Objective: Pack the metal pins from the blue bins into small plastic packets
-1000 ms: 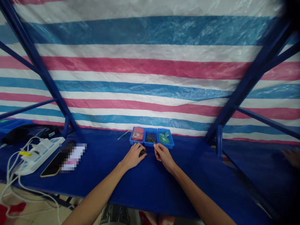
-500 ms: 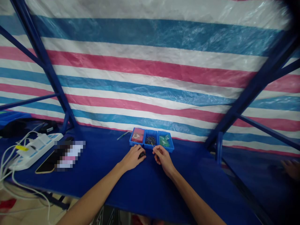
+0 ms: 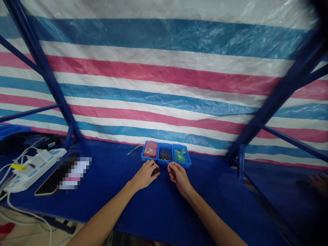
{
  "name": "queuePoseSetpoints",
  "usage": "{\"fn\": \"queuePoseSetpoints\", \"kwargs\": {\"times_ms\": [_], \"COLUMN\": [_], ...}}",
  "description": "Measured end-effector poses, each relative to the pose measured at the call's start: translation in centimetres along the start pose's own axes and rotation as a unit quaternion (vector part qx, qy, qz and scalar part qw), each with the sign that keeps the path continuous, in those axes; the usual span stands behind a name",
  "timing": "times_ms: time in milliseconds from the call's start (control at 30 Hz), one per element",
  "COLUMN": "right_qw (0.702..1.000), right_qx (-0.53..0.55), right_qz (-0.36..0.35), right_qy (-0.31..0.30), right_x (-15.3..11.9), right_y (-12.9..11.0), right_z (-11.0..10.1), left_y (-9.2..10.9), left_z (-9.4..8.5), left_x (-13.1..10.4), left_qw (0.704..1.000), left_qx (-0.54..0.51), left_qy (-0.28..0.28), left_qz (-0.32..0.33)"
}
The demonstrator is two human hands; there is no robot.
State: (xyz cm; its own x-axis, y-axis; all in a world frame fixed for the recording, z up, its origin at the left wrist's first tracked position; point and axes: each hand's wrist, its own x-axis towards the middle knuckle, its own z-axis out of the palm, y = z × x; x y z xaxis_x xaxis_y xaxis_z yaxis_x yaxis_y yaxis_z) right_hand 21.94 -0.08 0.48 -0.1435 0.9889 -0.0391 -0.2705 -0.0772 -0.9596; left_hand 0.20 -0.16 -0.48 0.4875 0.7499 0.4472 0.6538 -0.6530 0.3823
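left hand (image 3: pixel 145 174) curled over small dark part (image 3: pixel 155 170) on blue table (image 3: pixel 143 208), right hand (image 3: pixel 178 174) pinching thin pin (image 3: pixel 167 161), just before three blue trays (image 3: pixel 165 155)

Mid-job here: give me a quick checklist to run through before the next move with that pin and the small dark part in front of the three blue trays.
1. Right hand has the thin pin pinched at its fingertips: ok.
2. Left hand rests on the small dark part on the blue table: ok.
3. Pin tip lined up with the part: cannot tell, too small.
4. Middle tray stocked with dark pins, within reach just behind the hands: ok.
5. Red tray contents and green tray contents in their own trays, not mixed: ok.
6. Phone and power strip well off to the left of the hands: ok.
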Motion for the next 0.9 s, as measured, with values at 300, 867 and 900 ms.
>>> {"fn": "queuePoseSetpoints", "kwargs": {"times_ms": [300,867,900], "right_qw": [0.999,0.967,0.953], "right_qx": [-0.025,-0.209,-0.251], "right_qz": [-0.011,-0.145,-0.168], "right_qy": [0.031,0.004,-0.003], "right_x": [0.0,0.5,0.5], "right_y": [-0.2,-0.1,0.3], "right_z": [-0.1,-0.8,-0.8], "left_y": [0.6,0.1,0.0], "left_z": [-0.7,0.1,0.3], "left_x": [0.1,-0.1,-0.1], "left_qw": [1.0,1.0,1.0], "left_qx": [0.011,0.014,0.01], "left_qy": [-0.015,0.0,0.004], "left_qz": [-0.005,-0.015,-0.017]}}
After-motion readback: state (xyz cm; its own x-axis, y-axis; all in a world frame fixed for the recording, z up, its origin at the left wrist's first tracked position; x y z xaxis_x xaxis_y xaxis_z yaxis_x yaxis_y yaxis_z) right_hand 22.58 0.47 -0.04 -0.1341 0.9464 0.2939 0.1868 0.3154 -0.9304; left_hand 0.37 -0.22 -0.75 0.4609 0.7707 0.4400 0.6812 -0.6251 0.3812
